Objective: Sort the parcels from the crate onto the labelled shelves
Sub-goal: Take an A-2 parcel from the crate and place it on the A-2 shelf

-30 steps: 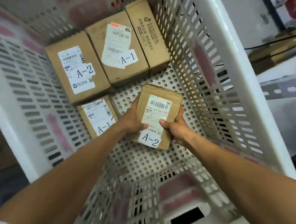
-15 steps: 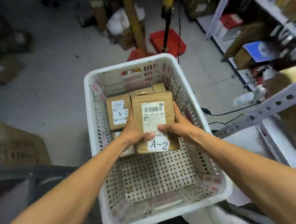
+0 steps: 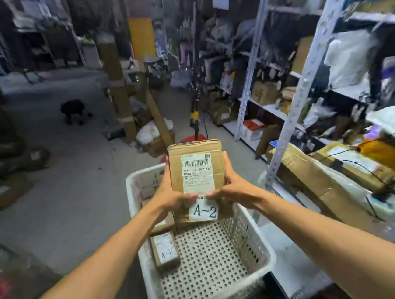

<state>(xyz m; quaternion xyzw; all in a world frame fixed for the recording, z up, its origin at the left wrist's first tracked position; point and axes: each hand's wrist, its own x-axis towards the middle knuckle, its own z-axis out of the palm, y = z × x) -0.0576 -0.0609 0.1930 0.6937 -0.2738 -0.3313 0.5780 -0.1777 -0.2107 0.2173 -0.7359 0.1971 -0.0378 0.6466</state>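
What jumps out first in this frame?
A cardboard parcel labelled A-2 is held at centre frame between the left hand and the right hand, above the white perforated crate. A smaller parcel lies at the crate's left side. Metal shelves crammed with packages run along the right.

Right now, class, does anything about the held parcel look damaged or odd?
Yes: the A-2 parcel, held by the left hand and right hand, has a crumpled, dented top edge. The shelves are too blurred to judge.
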